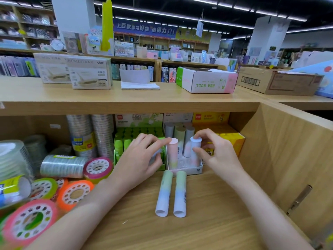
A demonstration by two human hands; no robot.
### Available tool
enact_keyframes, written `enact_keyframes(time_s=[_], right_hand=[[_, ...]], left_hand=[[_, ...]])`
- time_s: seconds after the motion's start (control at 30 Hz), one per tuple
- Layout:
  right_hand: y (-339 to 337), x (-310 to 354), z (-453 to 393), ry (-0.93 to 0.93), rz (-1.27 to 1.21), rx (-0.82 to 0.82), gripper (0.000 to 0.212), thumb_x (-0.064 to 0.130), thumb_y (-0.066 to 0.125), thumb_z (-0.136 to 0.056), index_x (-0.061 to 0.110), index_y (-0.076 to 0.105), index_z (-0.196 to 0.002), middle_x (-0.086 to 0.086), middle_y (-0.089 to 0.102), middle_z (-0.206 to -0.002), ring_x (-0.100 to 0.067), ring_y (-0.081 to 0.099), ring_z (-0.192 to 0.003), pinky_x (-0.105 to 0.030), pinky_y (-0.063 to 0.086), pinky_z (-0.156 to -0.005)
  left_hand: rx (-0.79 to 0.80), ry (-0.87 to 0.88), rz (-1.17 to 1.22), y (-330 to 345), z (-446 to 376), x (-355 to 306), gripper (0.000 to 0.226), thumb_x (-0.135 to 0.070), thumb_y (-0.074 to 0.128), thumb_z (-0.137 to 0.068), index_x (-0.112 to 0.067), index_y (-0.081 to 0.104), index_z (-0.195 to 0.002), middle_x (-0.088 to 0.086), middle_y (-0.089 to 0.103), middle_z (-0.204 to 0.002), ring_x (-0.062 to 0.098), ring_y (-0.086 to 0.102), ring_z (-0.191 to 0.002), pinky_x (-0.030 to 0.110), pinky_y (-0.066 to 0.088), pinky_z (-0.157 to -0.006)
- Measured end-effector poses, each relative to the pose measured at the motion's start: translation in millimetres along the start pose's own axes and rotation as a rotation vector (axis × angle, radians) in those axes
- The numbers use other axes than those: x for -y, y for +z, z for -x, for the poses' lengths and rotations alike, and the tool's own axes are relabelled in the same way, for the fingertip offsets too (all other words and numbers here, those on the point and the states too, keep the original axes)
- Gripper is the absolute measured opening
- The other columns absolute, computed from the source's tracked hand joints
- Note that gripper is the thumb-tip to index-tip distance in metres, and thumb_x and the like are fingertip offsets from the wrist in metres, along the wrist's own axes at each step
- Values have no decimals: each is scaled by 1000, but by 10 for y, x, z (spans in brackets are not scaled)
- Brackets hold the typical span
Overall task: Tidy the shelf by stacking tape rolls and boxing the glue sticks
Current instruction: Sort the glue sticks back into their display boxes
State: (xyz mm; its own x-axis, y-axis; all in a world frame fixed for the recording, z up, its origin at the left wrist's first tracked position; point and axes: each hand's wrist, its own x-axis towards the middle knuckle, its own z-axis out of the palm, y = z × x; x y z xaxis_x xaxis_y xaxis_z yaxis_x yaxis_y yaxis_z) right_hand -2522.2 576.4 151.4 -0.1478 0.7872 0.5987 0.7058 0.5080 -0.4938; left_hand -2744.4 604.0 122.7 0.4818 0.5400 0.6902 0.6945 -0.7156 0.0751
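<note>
A small white display box point(187, 170) stands on the shelf and holds several upright pastel glue sticks. My left hand point(142, 157) touches the top of a pink glue stick point(172, 152) standing at the box's left side and holds another bluish stick in its curled fingers. My right hand point(214, 152) pinches a blue-capped glue stick point(196, 147) upright over the box's right side. Two green-and-blue glue sticks point(171, 194) lie side by side on the shelf in front of the box. Loose coloured tape rolls point(73, 193) lie scattered at the left.
Stacked clear tape sleeves point(81, 134) stand at the back left. A green glue box point(126, 141) and a yellow box point(232, 139) flank the white one. The shelf's wooden side wall point(281, 159) rises at the right. Cartons sit on the top board point(126, 98).
</note>
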Motion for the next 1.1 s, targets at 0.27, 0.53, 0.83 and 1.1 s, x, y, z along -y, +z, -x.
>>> enact_keyframes(time_s=[0.27, 0.53, 0.83, 1.1], right_hand=[[-135, 6, -186, -33, -69, -10, 25, 2, 62, -83, 21, 54, -98, 19, 55, -97, -3, 55, -94, -17, 49, -84], [-2, -123, -204, -136, 294, -17, 16, 9, 67, -80, 11, 61, -94, 0, 58, -93, -19, 50, -95, -29, 39, -79], [-15, -57, -268, -94, 476, -76, 7, 13, 64, -83, 11, 67, -90, -4, 65, -91, -27, 48, -93, -39, 30, -84], [-56, 140, -371, 2, 692, 53, 22, 29, 48, -93, 21, 64, -107, -1, 58, -109, -23, 38, -108, -37, 23, -94]], left_hand=[[3, 14, -13, 8, -4, 12, 43, -23, 41, -84, -21, 51, -126, -2, 55, -97, 14, 45, -91, 34, 48, -71], [5, 17, -13, 13, -8, 31, 43, -24, 41, -85, -21, 52, -126, -2, 56, -97, 14, 45, -92, 34, 48, -73], [-2, 18, 3, 22, -13, 36, 43, -22, 42, -85, -18, 54, -126, 0, 56, -96, 17, 46, -91, 37, 47, -75], [6, 12, -1, 29, -17, 41, 42, -21, 43, -86, -18, 55, -126, 1, 56, -96, 18, 45, -91, 36, 46, -76]])
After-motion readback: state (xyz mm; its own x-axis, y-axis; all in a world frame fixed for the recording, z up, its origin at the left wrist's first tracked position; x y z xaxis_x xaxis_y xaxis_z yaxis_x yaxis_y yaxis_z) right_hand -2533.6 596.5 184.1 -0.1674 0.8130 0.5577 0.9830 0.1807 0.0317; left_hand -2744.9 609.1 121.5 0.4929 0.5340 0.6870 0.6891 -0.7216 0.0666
